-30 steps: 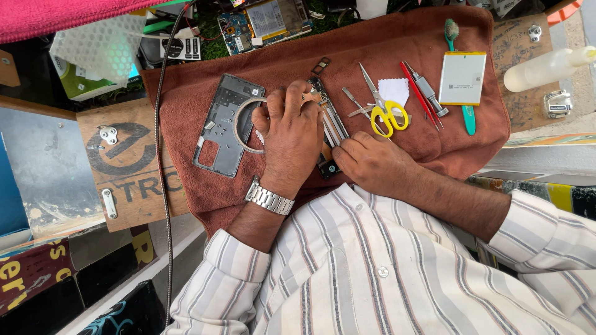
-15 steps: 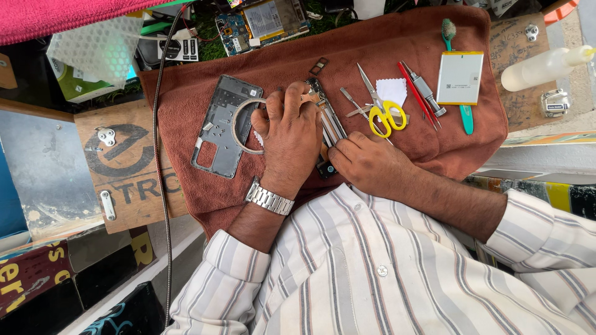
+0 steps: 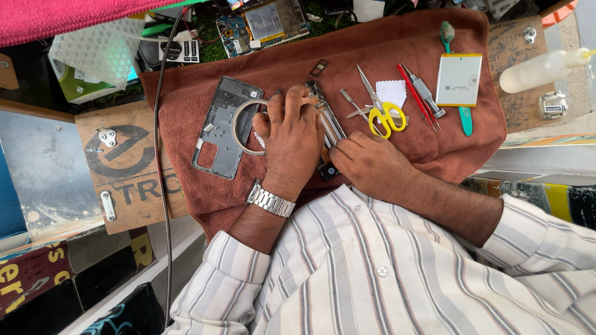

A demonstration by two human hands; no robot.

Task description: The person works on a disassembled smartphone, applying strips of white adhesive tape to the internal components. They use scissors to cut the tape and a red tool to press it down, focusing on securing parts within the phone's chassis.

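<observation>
The phone frame (image 3: 323, 121) lay edge-on near the middle of the brown cloth (image 3: 385, 37), largely covered by both hands. The left hand (image 3: 292, 139) pressed down on it, fingers curled over its upper end; whether they gripped it could not be told. The right hand (image 3: 372, 167) rested at its lower end, fingers bent against the frame's side; what they pinched was hidden.

Just left of the left hand lay a grey back cover (image 3: 225, 127) with a clear ring (image 3: 243, 127) on it. To the right lay yellow-handled scissors (image 3: 382, 108), tweezers (image 3: 352, 105), a red-handled tool (image 3: 417, 93) and a grey driver (image 3: 425, 93).

A rectangular white battery with a yellow top edge (image 3: 458, 79) lay on a teal toothbrush (image 3: 456, 74). A clear squeeze bottle (image 3: 543, 65) lay beyond the cloth's right edge. A white mesh-wrapped green box (image 3: 93, 59) stood at upper left, above a wooden board with a black round sign (image 3: 124, 161).

Bare cloth remained along the lower left edge and at upper right.
</observation>
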